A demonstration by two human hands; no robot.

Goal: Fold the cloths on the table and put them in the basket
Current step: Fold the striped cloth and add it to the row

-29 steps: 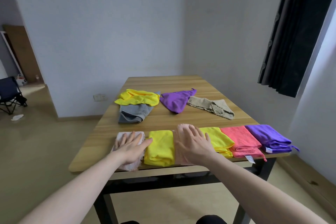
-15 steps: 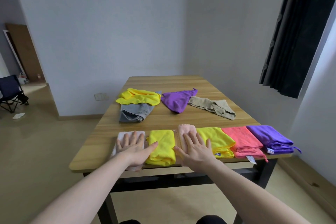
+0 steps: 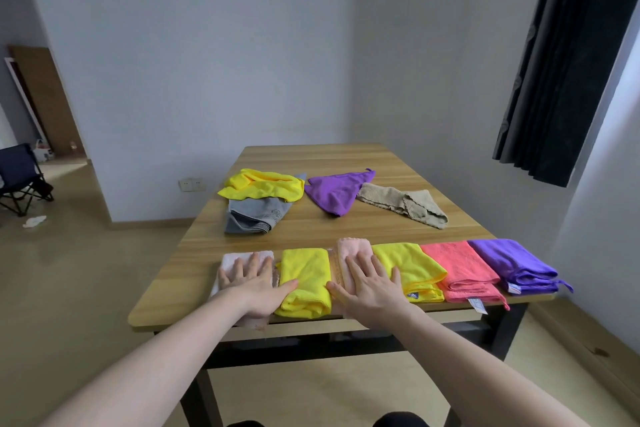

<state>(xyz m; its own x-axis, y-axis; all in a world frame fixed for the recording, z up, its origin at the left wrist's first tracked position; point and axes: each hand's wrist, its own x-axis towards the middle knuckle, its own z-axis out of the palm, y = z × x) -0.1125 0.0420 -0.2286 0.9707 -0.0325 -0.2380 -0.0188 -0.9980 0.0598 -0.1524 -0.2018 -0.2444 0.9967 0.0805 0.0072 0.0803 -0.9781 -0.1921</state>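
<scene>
- Left hand: fingers straight, flat on pale pink folded cloth at near table edge.
- Right hand: fingers spread, flat on pink scalloped-edge folded cloth.
- Folded yellow microfibre cloth between the hands, both thumbs touching it.
- Wooden table: unfolded cloths farther back; no basket in view.
</scene>
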